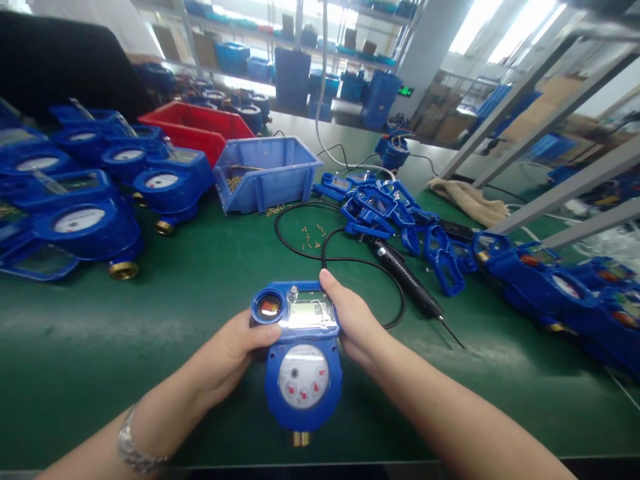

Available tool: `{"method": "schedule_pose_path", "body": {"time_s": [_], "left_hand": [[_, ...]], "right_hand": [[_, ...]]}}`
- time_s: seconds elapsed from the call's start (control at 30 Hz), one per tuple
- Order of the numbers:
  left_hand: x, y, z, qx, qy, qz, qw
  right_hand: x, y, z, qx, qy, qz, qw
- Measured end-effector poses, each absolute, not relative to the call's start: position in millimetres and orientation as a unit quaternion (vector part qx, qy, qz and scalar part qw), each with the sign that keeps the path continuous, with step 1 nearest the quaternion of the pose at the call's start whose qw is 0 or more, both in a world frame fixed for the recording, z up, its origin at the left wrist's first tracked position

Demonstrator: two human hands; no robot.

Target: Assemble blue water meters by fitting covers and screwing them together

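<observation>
A blue water meter with a round white dial, a small display window and a brass fitting at the near end is held between both hands, low over the green table. My left hand grips its left side, thumb lying by the round sensor opening. On the other side, my right hand clasps the edge of the display housing, thumb on its top right corner. The fingers beneath the meter are hidden. Beyond it lies a black electric screwdriver, its bit pointing to the near right.
Blue meters crowd the left; more meters lie right. A blue bin holds brass screws, with loose screws before it. Behind stands a red bin. Blue plastic frames form a heap. A black cable loops across the table.
</observation>
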State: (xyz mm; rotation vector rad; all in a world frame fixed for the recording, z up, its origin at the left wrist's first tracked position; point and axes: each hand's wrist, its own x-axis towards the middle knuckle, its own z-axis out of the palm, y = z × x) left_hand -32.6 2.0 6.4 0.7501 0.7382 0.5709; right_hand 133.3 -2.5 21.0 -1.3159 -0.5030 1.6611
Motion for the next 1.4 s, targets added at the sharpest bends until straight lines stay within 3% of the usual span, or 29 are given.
{"method": "schedule_pose_path", "body": {"time_s": [0.17,0.3,0.43,0.53,0.8,1.03,1.4], "left_hand": [[-41.6,12.4,25.8,0.422,0.324,0.310,0.788],[-49.7,26.9,40.2,0.535,0.376,0.358,0.667],[-56.5,39.5,44.4,0.652,0.394,0.373,0.529],[-59.4,43.9,42.7,0.690,0.394,0.369,0.482],[-62.3,53.4,33.1,0.674,0.401,0.385,0.487],[-57.4,67.6,21.9,0.603,0.380,0.431,0.554],[-56.8,71.2,11.2,0.558,0.344,0.474,0.587]], "right_hand": [[134.5,-5.6,40.4,-0.525,-0.340,0.599,0.500],[147.0,3.6,58.6,-0.520,-0.511,0.491,0.478],[161.9,18.4,64.7,-0.446,-0.611,0.505,0.417],[165.3,25.1,63.7,-0.412,-0.631,0.521,0.400],[157.3,30.1,62.7,-0.455,-0.629,0.477,0.412],[155.1,38.3,57.2,-0.476,-0.624,0.440,0.437],[158.5,37.1,41.3,-0.332,-0.474,0.658,0.482]]}}
